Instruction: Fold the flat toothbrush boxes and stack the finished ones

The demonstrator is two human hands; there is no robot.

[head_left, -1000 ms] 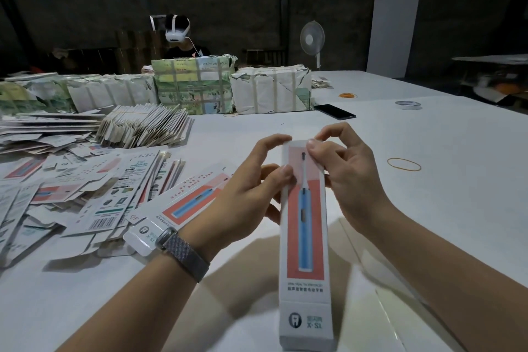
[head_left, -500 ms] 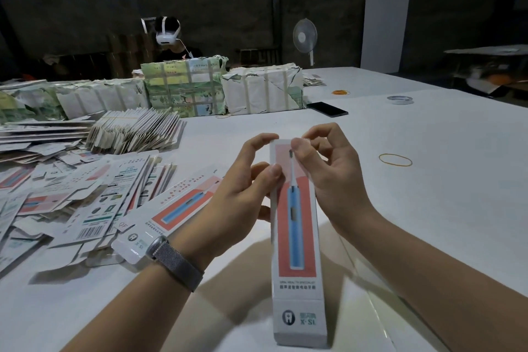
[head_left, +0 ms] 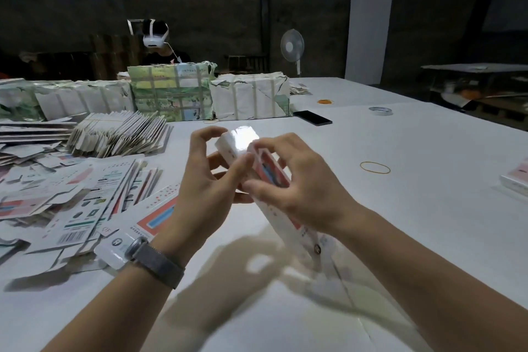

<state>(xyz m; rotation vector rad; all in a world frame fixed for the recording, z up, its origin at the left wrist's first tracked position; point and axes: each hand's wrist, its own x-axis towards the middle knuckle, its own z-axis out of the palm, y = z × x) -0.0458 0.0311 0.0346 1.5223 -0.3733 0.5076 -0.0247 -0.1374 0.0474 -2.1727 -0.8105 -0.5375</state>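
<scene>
Head view: both hands hold a folded box (head_left: 258,168) above the white table (head_left: 400,223), tilted so its far end rises away from the person and its near end drops toward the table edge. The left hand (head_left: 205,191) curls around the box's upper part from the left, thumb and forefinger pinching near the white top end, which catches a bright glare. The right hand (head_left: 303,188) wraps over the box from the right, its fingers across the pink printed face. A watch (head_left: 155,261) with a grey band sits on the left wrist. The lower part of the box is blurred. To the left lies a loose spread of flat boxes (head_left: 77,203), and behind it a leaning row of flats (head_left: 120,134). Wrapped bundles (head_left: 171,94) stand along the far side, with another person (head_left: 160,43) in a white headset behind them. A phone (head_left: 313,117), a tape roll (head_left: 380,110) and a rubber band (head_left: 375,167) lie apart on the table's right half. At the right edge part of a pink-and-white box stack (head_left: 517,180) shows. A fan (head_left: 292,47) stands by the far wall.
</scene>
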